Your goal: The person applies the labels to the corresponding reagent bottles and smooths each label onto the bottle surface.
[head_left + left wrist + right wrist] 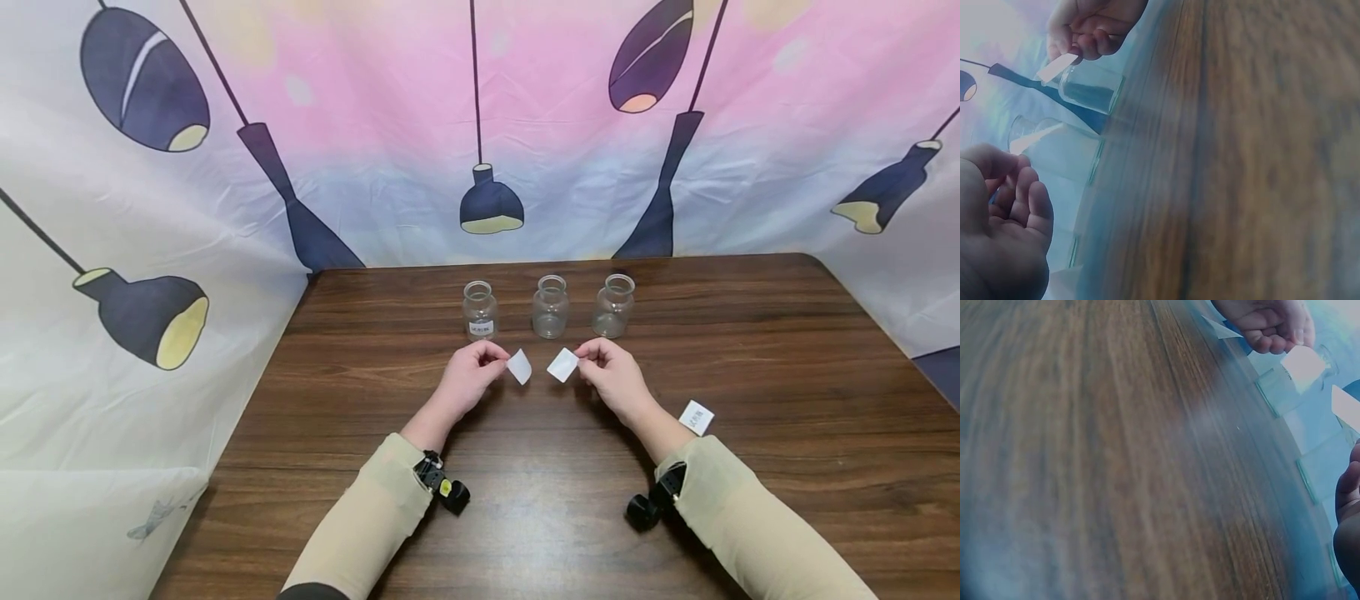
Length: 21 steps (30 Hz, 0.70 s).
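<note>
My left hand [471, 375] pinches a small, slightly curled white label [519, 367] by its left edge between thumb and fingertips. Across from it, my right hand [613, 377] pinches a square white label [562, 365] at its right corner. The two pieces are held apart, their visible faces blank. Just behind the hands stand three clear glass jars in a row. The left jar [480, 304] bears a printed white label [482, 328] low on its side. No label shows on the middle jar [551, 307] or the right jar [613, 307].
A printed white label [697, 417] lies on the wooden table [810, 400] beside my right forearm. Behind the table's back edge hangs a cloth [420, 200] printed with lamps. Small black cameras are strapped to both wrists.
</note>
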{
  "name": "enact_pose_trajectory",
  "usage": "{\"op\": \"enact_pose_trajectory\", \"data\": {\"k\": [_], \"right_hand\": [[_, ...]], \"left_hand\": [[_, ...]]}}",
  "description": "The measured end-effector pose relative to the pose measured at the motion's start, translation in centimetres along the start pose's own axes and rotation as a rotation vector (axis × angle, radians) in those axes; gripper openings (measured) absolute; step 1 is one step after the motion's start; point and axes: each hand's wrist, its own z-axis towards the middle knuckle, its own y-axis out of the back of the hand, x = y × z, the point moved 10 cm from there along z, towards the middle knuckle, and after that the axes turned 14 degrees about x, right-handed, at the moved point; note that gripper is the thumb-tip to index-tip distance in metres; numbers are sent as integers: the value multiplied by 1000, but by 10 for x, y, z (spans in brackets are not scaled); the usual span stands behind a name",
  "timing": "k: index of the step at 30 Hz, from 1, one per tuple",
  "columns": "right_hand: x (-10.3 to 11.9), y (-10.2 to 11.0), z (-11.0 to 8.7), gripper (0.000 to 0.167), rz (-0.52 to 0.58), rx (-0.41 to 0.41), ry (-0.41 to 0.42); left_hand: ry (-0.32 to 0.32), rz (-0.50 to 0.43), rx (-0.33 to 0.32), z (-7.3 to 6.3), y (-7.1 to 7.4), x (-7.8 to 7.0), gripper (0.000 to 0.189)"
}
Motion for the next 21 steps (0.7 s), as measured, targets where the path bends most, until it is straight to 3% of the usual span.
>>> {"op": "enact_pose_trajectory", "data": {"k": [10, 21], "right_hand": [[-1, 1, -2, 10, 0, -6, 14], [-2, 0, -1, 9, 7, 5, 9]], "left_hand": [[31, 181, 17, -3, 4, 3, 9], [56, 273, -8, -5, 11, 5, 10]]}}
